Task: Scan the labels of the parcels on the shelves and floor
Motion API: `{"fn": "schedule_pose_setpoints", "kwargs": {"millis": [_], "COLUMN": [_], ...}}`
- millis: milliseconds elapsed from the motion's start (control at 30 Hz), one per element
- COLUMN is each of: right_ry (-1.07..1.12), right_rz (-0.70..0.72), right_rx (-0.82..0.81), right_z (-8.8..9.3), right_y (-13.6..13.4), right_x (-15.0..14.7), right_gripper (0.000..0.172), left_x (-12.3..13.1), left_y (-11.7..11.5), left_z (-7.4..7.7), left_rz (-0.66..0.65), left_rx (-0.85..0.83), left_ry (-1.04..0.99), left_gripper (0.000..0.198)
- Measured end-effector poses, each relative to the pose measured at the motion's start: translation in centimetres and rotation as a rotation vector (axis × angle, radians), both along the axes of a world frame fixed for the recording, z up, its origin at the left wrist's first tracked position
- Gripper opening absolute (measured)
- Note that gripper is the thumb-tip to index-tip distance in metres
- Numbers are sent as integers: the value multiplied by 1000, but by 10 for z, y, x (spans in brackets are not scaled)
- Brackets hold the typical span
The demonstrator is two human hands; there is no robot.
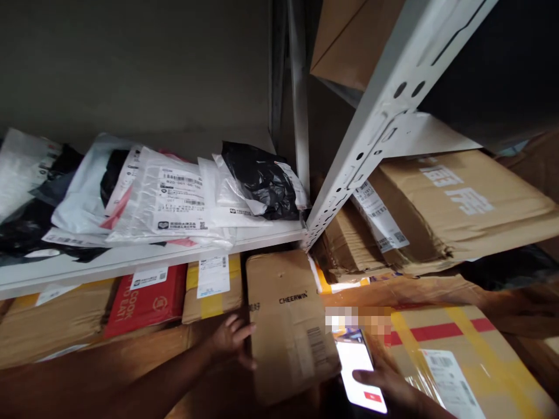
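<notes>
At the far left, plastic bags lie heaped on a white shelf (144, 260): black ones at the edge, then a white bag (179, 195) with its printed label facing up, then a crumpled black bag (259, 174) at the right end. Under the shelf I have a brown box (65, 317), then a red box (146, 302), then a small box (213, 302) with yellow tape and a white label.

My left hand (231, 337) comes in below that, fingers loosely curled and thumb apart from them, nothing between. Its fingertips are right at the left edge of a carton (283, 343) marked CHEERWIN; I cannot tell whether they touch it. The carton sits in the middle, between my two hands.

Just beside the carton's right edge is a phone (358, 361), screen lit, its top end blurred out. My right hand (386, 378) is closed on the phone, thumb lying over the screen.

Above the phone a white post (362, 139) slants up to the right. Beyond it lies a big box (471, 198) with white lettering, and below that a box with red and yellow tape (493, 361).
</notes>
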State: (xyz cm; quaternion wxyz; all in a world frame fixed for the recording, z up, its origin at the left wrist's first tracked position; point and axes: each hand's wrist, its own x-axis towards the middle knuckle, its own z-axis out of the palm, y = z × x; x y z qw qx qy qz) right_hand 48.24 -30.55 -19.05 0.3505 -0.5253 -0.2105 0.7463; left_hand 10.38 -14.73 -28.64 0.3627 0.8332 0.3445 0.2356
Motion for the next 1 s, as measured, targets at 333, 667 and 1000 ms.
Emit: {"fn": "schedule_pose_setpoints", "kwargs": {"millis": [333,667,1000], "right_ry": [11,-147,-265], "right_rz": [24,-56,-81], "right_rx": [173,268,372], "right_z": [-11,11,-5], "right_y": [27,90,104], "right_x": [-19,-25,-40], "right_gripper": [62,59,53], "left_x": [-16,60,82], "left_y": [-101,-43,-41], "left_z": [-24,51,49], "left_rz": [526,716,968], "left_rx": [-484,-1066,-850], "left_ry": [-298,-641,-547], "left_gripper": [78,56,43]}}
